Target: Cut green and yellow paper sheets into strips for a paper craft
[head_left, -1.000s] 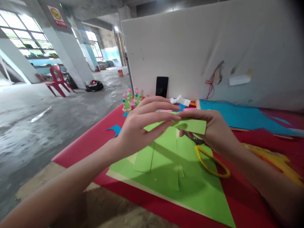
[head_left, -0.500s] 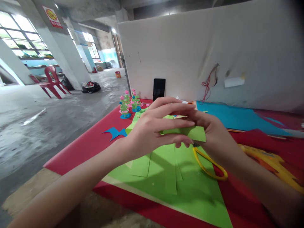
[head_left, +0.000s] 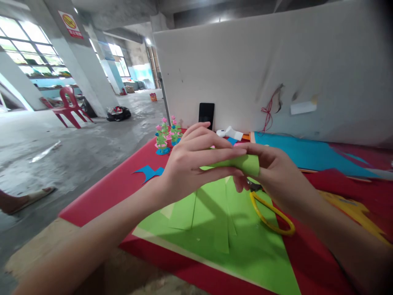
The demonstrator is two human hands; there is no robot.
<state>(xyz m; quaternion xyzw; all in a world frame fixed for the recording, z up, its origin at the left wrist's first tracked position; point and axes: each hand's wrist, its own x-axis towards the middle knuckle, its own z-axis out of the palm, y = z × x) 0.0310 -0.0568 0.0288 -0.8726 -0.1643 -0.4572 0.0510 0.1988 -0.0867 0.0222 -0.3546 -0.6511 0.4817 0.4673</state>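
Observation:
Between my two hands, above the table, is a strip of green paper (head_left: 250, 164) with its right end curled over. My left hand (head_left: 193, 162) closes on it from the left, fingers stretched along the strip. My right hand (head_left: 270, 164) pinches the curled right end; part of its fingers is hidden behind the paper. Below lie a large green paper sheet (head_left: 251, 258) and several loose green strips (head_left: 182, 211). Yellow-handled scissors (head_left: 272, 219) rest on the sheet under my right wrist, their blades mostly hidden by my hand.
Small paper plant models (head_left: 162, 141) stand at the table's far left, near a blue paper offcut (head_left: 147, 173). A black phone or tablet (head_left: 206, 114) leans on the white wall. Blue sheets (head_left: 301, 151) lie at back right, a yellow tool (head_left: 353, 211) at right. A person's foot (head_left: 29, 200) shows left.
The right end of the green strip has gone from flat to curled. My left fingers have drawn slightly left and closer together. A person's foot has come into view at left.

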